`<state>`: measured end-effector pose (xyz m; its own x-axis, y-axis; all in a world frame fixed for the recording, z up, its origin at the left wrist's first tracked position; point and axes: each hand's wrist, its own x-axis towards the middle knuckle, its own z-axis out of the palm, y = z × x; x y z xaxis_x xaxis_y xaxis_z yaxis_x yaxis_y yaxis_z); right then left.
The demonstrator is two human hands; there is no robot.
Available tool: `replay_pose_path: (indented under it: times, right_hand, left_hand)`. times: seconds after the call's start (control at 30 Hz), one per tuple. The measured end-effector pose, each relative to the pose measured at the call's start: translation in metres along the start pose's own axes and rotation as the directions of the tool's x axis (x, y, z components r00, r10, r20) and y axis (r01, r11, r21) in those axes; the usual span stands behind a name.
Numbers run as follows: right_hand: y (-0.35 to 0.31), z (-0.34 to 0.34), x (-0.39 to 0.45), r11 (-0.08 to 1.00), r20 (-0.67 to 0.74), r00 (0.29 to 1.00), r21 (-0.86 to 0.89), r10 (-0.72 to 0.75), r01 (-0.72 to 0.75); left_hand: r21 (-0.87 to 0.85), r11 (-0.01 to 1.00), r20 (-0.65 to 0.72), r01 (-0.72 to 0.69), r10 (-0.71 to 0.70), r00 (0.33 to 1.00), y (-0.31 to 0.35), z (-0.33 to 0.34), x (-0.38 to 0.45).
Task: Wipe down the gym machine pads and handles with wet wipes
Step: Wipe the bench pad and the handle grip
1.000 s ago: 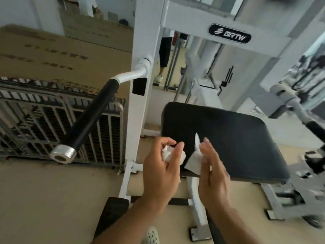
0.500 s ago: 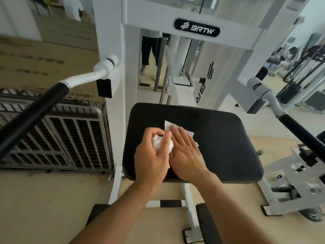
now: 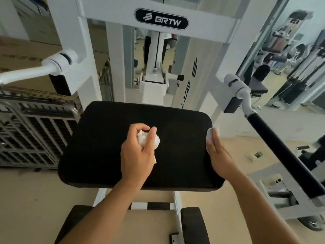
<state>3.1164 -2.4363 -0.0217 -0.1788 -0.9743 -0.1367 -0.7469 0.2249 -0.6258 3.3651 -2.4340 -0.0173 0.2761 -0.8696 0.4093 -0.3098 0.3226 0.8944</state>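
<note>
Beige gym floor point(image 3: 35, 199) below. Nearest, left hand point(image 3: 137, 155) clutching a crumpled wipe point(image 3: 147, 140) above the black pad point(image 3: 105, 138); right hand point(image 3: 217, 152) flat, pressing a second wipe point(image 3: 211, 133) on its right edge. Beyond, black handle point(image 3: 281, 152), white BRTW frame point(image 3: 112, 14).

head view | looks forward and down, close over black pad point(image 3: 109, 147) | single view
</note>
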Motion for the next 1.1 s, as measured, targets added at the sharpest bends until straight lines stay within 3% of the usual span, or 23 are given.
replay_pose_path:
  times: [0.1, 0.2, 0.27, 0.37, 0.53, 0.7, 0.87, 1.0, 1.1]
  right_hand:
    - [-0.003, 0.000, 0.011, 0.997, 0.028, 0.999, -0.061, -0.035, 0.037]
    - [-0.016, 0.001, 0.059, 0.934, 0.046, 0.999, -0.356, -0.030, 0.044]
    - [-0.044, 0.009, 0.087, 0.887, 0.039, 0.998, -0.458, -0.046, 0.059]
    - [-0.108, 0.045, 0.098, 0.852, 0.145, 0.965, -0.455, -0.217, 0.260]
    - [-0.201, 0.120, 0.083, 0.631, 0.384, 0.737, -0.382, -0.556, 0.675]
    - [-0.254, 0.168, 0.060, 0.436, 0.545, 0.517, -0.282, -0.660, 0.855]
    - [-0.240, 0.188, 0.003, 0.235, 0.577, 0.296, -0.179, -0.761, 0.955]
    - [-0.216, 0.184, -0.031, 0.128, 0.590, 0.242, -0.229, -0.770, 0.965]
    - [-0.197, 0.176, -0.052, 0.114, 0.567, 0.272, -0.298, -0.778, 0.948]
  left_hand:
    - [0.005, 1.000, -0.038, 0.000, 0.001, 0.999, 0.001, -0.006, -0.004]
    - [0.057, 0.998, -0.027, -0.038, 0.040, 0.999, 0.000, -0.024, -0.015]
    - [0.087, 0.996, -0.055, -0.036, 0.041, 0.998, -0.003, -0.039, -0.023]
    - [0.094, 0.995, -0.173, 0.016, 0.000, 0.985, -0.008, -0.064, -0.033]
    - [0.149, 0.982, -0.389, 0.117, -0.050, 0.920, -0.009, -0.111, -0.043]
    - [0.180, 0.962, -0.557, 0.205, -0.072, 0.828, -0.008, -0.155, -0.067]
    - [0.163, 0.944, -0.663, 0.287, -0.111, 0.740, -0.008, -0.177, -0.096]
    - [0.150, 0.938, -0.681, 0.313, -0.132, 0.720, -0.006, -0.171, -0.107]
    - [0.138, 0.945, -0.651, 0.297, -0.139, 0.746, -0.003, -0.159, -0.106]
